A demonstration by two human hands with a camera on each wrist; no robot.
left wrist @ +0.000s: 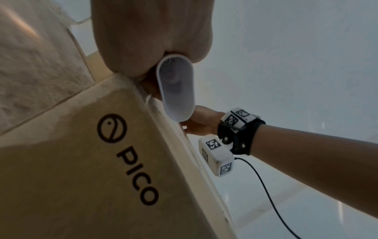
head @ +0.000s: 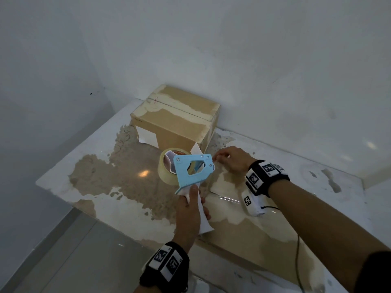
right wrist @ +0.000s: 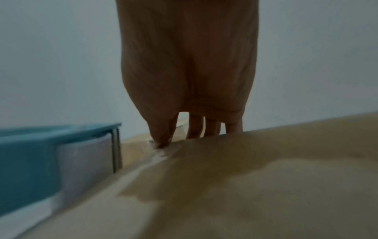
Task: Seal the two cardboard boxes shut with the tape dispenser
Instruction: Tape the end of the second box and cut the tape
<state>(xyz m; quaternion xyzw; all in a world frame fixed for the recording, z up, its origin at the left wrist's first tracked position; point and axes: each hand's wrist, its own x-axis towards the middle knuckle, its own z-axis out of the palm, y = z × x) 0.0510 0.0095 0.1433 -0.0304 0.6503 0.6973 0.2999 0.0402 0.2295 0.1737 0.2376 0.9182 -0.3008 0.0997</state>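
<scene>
1. The large cardboard box (head: 131, 187), its top worn in pale patches, sits by white walls (head: 275, 49) and grey floor tiles (head: 69, 250).
2. The small box (head: 175, 121) stands on its far corner.
3. The left hand (head: 188, 216) has its grip wrapped round the tape dispenser (head: 190, 172) handle, above the large box.
4. The right hand (head: 231, 159), fingers bent, presses the tape end down.

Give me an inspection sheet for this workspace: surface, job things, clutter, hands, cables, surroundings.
Surface: large cardboard box, top scuffed and torn pale.
Job's things: small cardboard box behind, taped seam; tape dispenser over the large box.
Clutter: nothing seen.
Hands: left hand grips the dispenser's handle; right hand touches the box top by the dispenser's blade, grip unclear.
Cables: black cable hangs from the right wrist.
Surroundings: white walls, grey floor.
</scene>
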